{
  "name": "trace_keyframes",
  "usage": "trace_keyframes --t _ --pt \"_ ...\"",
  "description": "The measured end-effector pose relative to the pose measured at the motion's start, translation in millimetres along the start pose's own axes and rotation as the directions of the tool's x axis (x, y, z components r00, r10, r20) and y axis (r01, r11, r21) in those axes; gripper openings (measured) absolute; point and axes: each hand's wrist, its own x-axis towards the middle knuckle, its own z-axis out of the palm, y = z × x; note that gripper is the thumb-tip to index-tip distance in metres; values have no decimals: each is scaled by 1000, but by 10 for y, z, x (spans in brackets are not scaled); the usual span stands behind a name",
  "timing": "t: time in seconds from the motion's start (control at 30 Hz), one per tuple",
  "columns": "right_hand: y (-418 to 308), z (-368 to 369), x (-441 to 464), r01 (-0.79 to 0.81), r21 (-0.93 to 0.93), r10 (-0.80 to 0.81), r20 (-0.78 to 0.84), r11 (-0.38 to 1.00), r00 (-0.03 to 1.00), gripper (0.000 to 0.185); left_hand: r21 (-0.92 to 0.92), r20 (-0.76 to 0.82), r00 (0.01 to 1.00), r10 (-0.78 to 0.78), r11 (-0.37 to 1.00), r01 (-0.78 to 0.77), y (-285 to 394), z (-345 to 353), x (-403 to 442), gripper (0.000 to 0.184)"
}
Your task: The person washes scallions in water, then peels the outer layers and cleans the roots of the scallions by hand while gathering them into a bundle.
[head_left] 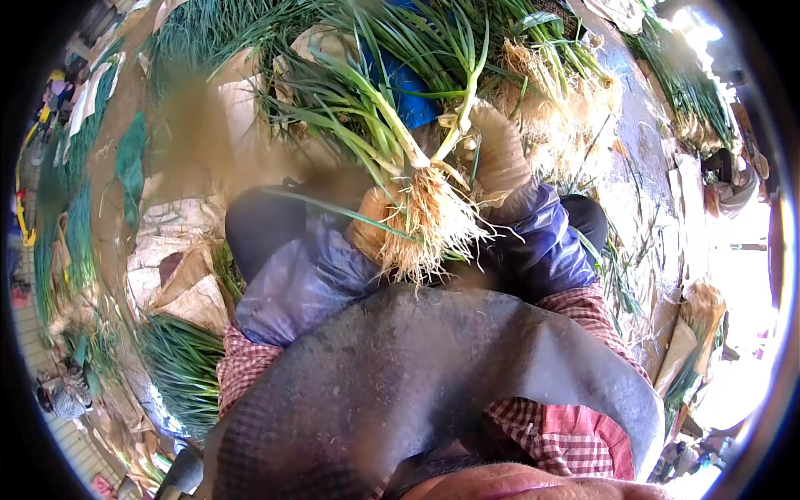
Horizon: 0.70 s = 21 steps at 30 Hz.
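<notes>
A bunch of green onions (387, 137) with pale stems and tangled roots (433, 221) is in front of my lap, roots toward me. My left hand (367, 225), in a tan glove, is closed around the bunch from beneath; the roots hide most of its fingers. One thick stalk (467, 96) leans apart from the others toward the right. My right hand (498, 154), also gloved, has its fingers closed on that stalk near its pale lower part. Purple-blue sleeve covers reach both wrists, and a dark apron (400, 358) covers my lap.
Heaped green onions (225, 42) lie ahead, with a rooty pile (567, 108) at the front right. Another bundle (179, 367) rests by my left side. Sacking (179, 233) covers ground at left. A person (737, 187) is at far right.
</notes>
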Motion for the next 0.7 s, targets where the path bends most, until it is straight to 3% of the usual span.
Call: trace_keyframes --t 0.03,0.07,0.1,0.13,0.17,0.2,0.23,0.27,0.3,0.33,0.37,0.4,0.43,0.47,0.5,0.53,0.6,0.63,0.67,0.7 --pt "-1 19 -51 -24 28 25 -21 999 999 17 34 -51 999 5 999 -4 -1 1 -5 27" --pt "39 -202 32 88 -182 -61 148 979 987 14 77 -20 999 35 996 -33 -5 -36 1 27" --pt "127 -486 127 138 -385 -69 188 913 980 14 59 -34 999 16 998 -14 6 -99 34 29" --pt "259 -624 132 350 -648 -115 376 676 920 16 71 -16 999 37 997 -36 11 -79 39 30" --pt "338 -690 90 546 -769 -80 554 333 829 17 83 4 998 58 995 -58 15 -62 45 30" --pt "356 -561 -96 160 -787 155 308 596 939 21 80 2 998 57 995 -57 25 -103 58 30" --pt "346 -587 -126 237 -868 145 328 436 933 22 116 -48 998 39 993 -33 46 -176 72 30" --pt "306 -627 -144 345 -926 226 306 -157 925 24 151 -98 995 23 988 -8 64 -226 76 31" --pt "239 -694 -147 376 -627 286 245 -682 926 27 146 -101 995 23 989 -8 80 -238 65 31" --pt "393 -1177 -7 410 -698 249 327 -586 912 28 161 -35 999 20 987 -14 96 -241 49 31" --pt "503 -1759 122 586 -661 233 548 -468 804 37 179 30 999 11 984 -17 101 -227 35 32" --pt "463 -1581 107 490 -760 190 455 -426 870 45 66 -74 997 31 997 -26 51 -127 11 34" --pt "356 -1266 99 387 -841 158 353 -379 922 53 69 -73 997 33 997 -28 71 -153 48 34" --pt "253 -1078 103 502 -848 31 505 -171 863 65 70 -11 1000 -22 997 23 75 -237 87 35" --pt "92 -791 -7 302 -834 122 397 463 910 62 72 52 996 -77 995 73 66 -341 116 35" --pt "-71 -504 -115 -59 -465 210 280 883 937 60 203 39 999 -2 979 -7 72 -469 133 34" --pt "-45 -392 -61 -68 -349 201 363 935 910 55 239 -72 996 45 971 -27 -46 -73 62 33" --pt "34 -374 -53 50 -530 167 354 847 920 49 273 -121 989 82 961 -46 -69 17 56 33" --pt "113 -355 -45 154 -688 132 344 710 930 44 194 -187 978 89 980 -52 -88 43 38 33" --pt "166 -258 -113 131 -642 94 303 756 948 36 136 -219 974 58 990 -28 -62 1 84 33"
